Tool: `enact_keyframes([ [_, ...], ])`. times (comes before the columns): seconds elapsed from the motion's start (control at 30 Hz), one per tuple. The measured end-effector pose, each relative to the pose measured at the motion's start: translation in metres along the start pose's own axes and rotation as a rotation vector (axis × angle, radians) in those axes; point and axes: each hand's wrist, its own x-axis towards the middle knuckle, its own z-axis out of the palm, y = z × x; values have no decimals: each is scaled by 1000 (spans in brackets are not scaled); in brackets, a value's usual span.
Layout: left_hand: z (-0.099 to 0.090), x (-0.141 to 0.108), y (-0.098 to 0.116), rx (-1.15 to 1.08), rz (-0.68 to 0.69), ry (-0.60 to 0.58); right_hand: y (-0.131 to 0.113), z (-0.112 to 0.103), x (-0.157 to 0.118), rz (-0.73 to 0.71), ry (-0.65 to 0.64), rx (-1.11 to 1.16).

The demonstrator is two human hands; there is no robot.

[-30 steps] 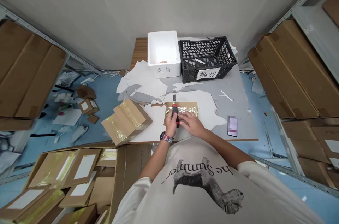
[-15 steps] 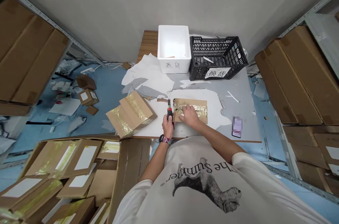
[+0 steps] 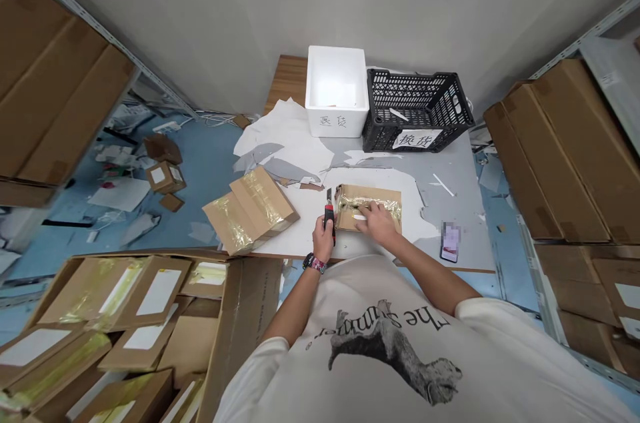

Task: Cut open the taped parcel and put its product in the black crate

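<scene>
Utility knife [image 3: 329, 212], blade out and pointing away from body, gripped in left hand [image 3: 323, 239]; taped cardboard box [image 3: 373, 193] just right of it on table [image 3: 473, 199]; right hand [image 3: 380, 223] on box, fingers bent, cannot tell if pinching

Tub [image 3: 336, 124]: upper centre, left of crate [image 3: 417, 127]
Knife [image 3: 329, 211]: centre, left of box [image 3: 370, 194]
Phone [image 3: 450, 241]: right of centre, on table [image 3: 467, 186]

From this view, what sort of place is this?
Likely a parcel-returns room: black plastic crate labelled 换货 (exchange), white foam box marked 退货 (return), taped brown cardboard parcels.
</scene>
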Motion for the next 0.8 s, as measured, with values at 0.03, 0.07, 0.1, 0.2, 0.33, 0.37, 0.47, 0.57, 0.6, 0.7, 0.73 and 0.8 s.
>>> enact_keyframes([
  [0.03, 2, -1, -1, -13, -22, 14, 4, -1, 1, 9, -13, 11],
  [0.07, 3, -2, -1, -26, -44, 29, 8, -2, 3, 18, -32, 22],
  [0.1, 5, -2, -2, -38, -61, 43, 11, -3, 6, 23, -54, 35],
  [0.2, 9, 0, -3, -57, -77, 61, 18, -7, 20, -1, -126, 86],
  [0.33, 8, 4, -1, -66, -70, 48, 30, -17, 32, -91, -190, 121],
  [0.37, 7, 5, 0, -67, -58, 33, 34, -20, 32, -116, -195, 117],
  [0.47, -2, 6, 4, -80, -16, -23, 47, -22, 20, -110, -117, 85],
  [0.57, -16, 10, 13, -59, 27, -64, 59, -14, -3, -75, 8, 43],
  [0.6, -21, 12, 18, -25, 55, -74, 62, -9, -11, -87, 31, 31],
  [0.7, -37, 25, 38, 170, 194, -116, 60, 8, -28, -118, 74, 35],
  [0.73, -41, 32, 46, 251, 248, -140, 57, 12, -30, -103, 92, 48],
  [0.8, -47, 46, 63, 417, 351, -207, 50, 20, -34, -59, 139, 85],
])
